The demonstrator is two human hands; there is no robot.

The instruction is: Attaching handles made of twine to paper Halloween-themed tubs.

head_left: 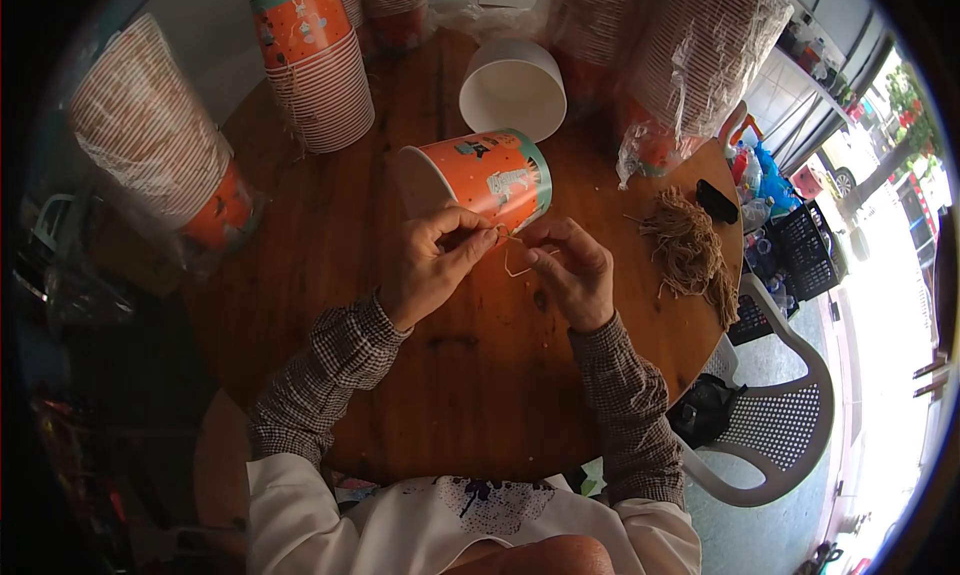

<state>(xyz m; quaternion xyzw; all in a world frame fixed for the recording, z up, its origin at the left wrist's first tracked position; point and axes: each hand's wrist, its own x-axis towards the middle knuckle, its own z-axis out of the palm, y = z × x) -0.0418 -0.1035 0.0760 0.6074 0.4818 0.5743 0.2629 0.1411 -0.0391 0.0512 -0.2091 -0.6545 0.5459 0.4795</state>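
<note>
An orange paper bucket (490, 180) with a green band and printed figures lies on its side on the wooden table, just beyond my hands. My left hand (440, 260) pinches a thin tan string (513, 271) close to the bucket's near side. Opposite it, my right hand (572, 273) pinches the same string between thumb and finger. Part of the string hangs in a loose loop between the hands. Whether it is fixed to the bucket is hidden by my fingers.
Behind, a white-lined bucket (515, 87) lies with its mouth facing me. Stacked buckets (318, 85) stand at the back left, and plastic-wrapped stacks (700, 60) at the back right. A bundle of tan strings (688, 240) and a black object (716, 202) lie right. A grey chair (775, 425) stands beside the table.
</note>
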